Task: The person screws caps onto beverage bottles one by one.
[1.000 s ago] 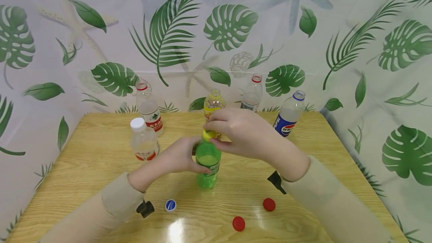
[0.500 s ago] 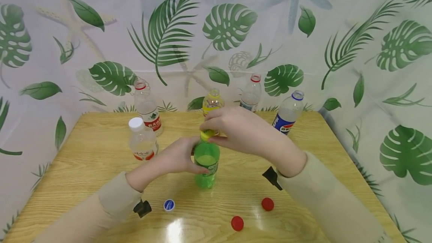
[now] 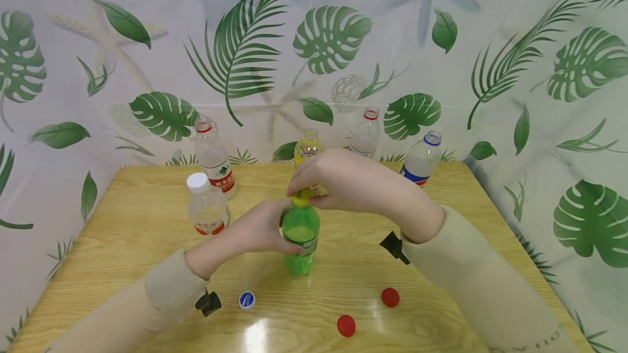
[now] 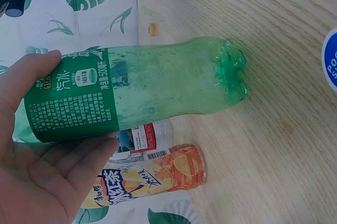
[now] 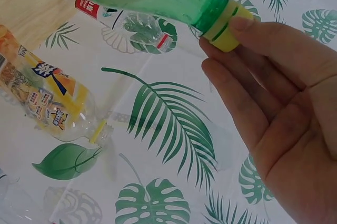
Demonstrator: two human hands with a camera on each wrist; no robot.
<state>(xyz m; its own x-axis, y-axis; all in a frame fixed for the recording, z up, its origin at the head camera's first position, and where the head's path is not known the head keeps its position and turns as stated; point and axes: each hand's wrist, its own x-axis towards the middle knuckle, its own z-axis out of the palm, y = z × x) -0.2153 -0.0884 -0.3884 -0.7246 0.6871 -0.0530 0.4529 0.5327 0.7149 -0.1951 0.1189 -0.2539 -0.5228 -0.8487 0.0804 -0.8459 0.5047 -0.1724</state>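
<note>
A green soda bottle (image 3: pixel 300 227) stands upright near the middle of the wooden table. My left hand (image 3: pixel 260 227) grips its body from the left, thumb across the front of the green label (image 4: pixel 73 92). In the left wrist view the fingers of that hand (image 4: pixel 58 176) wrap under the label. Above, my right hand (image 3: pixel 338 178) pinches the yellow cap (image 3: pixel 301 196) between thumb and fingertips. The right wrist view shows the cap (image 5: pixel 227 26) on the bottle's neck, the right thumb (image 5: pixel 253 29) pressed against its side.
Behind are an uncapped tea bottle (image 5: pixel 52 87), clear red-ringed bottles (image 3: pixel 216 157) (image 3: pixel 365 135) and a Pepsi bottle (image 3: pixel 423 159). A white-capped bottle (image 3: pixel 207 208) stands left. Nearer lie a blue-and-white cap (image 3: pixel 247 300) and red caps (image 3: pixel 346 326) (image 3: pixel 390 297).
My right wrist has lifted and turned slightly, its fingers shifting around the yellow cap, and the forearm covers more of the Pepsi bottle. The left hand and the green bottle stay in place.
</note>
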